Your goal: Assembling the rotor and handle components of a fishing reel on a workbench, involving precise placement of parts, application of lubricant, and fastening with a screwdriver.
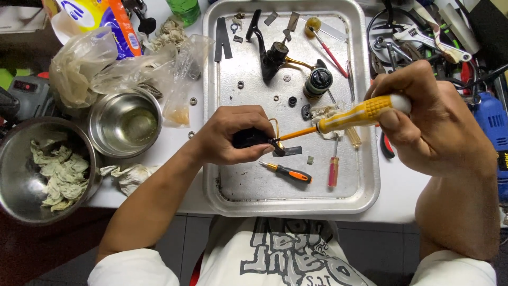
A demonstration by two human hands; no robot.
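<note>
Head view, nearest the body: the left hand (233, 135) is curled around a small black part with a gold-coloured wire loop (257, 137), gripping it just above the shallow rectangular metal tray (370, 180) near the tray's middle. The right hand (431, 119) is clenched on the yellow ribbed handle of a screwdriver with an orange shaft (349, 116), and the tip meets the black part at the left fingertips. Just below them on the tray lie a small black-and-orange screwdriver (288, 172) and a thin red-handled screwdriver (333, 167). Left of the tray, on the white table, sit an empty small steel bowl (125, 122) and a larger steel bowl holding crumpled stained tissue (45, 169). Farther up the tray rest a black cylindrical spool (318, 82), a black crank-shaped piece (270, 53) and scattered small washers. Beyond the right hand, a heap of wrenches and other hand tools (423, 37) lies beside the tray, with crumpled clear plastic bags (106, 66) at the far left.
</note>
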